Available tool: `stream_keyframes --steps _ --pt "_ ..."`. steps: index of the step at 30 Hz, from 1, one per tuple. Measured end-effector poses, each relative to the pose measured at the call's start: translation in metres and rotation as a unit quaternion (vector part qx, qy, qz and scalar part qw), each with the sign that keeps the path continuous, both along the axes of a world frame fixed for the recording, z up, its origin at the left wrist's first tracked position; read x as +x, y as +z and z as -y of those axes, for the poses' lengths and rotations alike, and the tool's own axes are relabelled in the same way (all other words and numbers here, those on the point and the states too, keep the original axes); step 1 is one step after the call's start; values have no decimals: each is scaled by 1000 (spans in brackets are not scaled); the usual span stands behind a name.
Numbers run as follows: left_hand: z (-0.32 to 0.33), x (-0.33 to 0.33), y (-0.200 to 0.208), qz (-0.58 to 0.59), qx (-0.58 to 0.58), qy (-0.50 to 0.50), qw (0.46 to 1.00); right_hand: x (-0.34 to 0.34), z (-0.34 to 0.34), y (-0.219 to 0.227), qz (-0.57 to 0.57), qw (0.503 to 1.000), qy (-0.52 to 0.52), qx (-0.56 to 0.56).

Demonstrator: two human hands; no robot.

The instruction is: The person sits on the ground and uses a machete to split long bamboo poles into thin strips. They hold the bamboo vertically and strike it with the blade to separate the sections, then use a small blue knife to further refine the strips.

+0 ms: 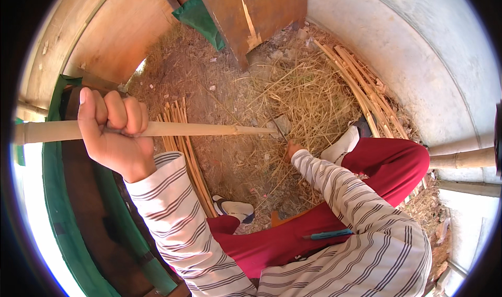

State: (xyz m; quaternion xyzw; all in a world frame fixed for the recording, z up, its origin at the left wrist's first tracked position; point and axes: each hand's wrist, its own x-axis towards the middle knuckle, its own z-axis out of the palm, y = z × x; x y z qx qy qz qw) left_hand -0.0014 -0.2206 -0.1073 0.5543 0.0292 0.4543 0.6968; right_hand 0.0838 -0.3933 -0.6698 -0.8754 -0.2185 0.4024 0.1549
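Observation:
My left hand [114, 132] is raised close to the camera, fist closed around a long pale bamboo strip [209, 130] that runs level from the left rim to the picture's middle. My right hand [292, 151] is lower and farther off, closed on a thin dark blade or tool [277, 129] that meets the strip's far end. Both sleeves are white with dark stripes. My legs in red trousers [387, 163] are bent below, with white shoes on the ground.
Dry straw and shavings cover the dirt ground [293, 87]. A bundle of split bamboo strips [180, 140] lies under the left hand, another bundle [366, 90] curves along the grey wall at right. A brown board [251, 14] and green cloth [201, 19] stand behind.

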Motion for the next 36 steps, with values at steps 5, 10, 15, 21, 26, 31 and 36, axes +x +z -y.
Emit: stream_keyframes --steps 5,10,15,21,26,31,36 --pt "-23 -35 -14 7 5 -50 999 -17 -17 80 28 996 82 32" --pt "-20 -13 -10 34 18 -212 977 21 -15 14 60 982 160 -84" --pt "-22 -31 -13 26 42 -196 979 -1 -2 53 34 994 97 36" --pt "-12 -17 -11 12 9 -149 989 21 -1 48 91 989 117 -9" --pt "1 -10 -11 -8 -25 -66 997 1 -2 114 94 992 49 70" --pt "27 9 -4 5 -8 40 999 -32 13 252 132 960 -2 247" --pt "40 12 -4 17 -5 -4 1000 -40 34 356 164 910 17 380"
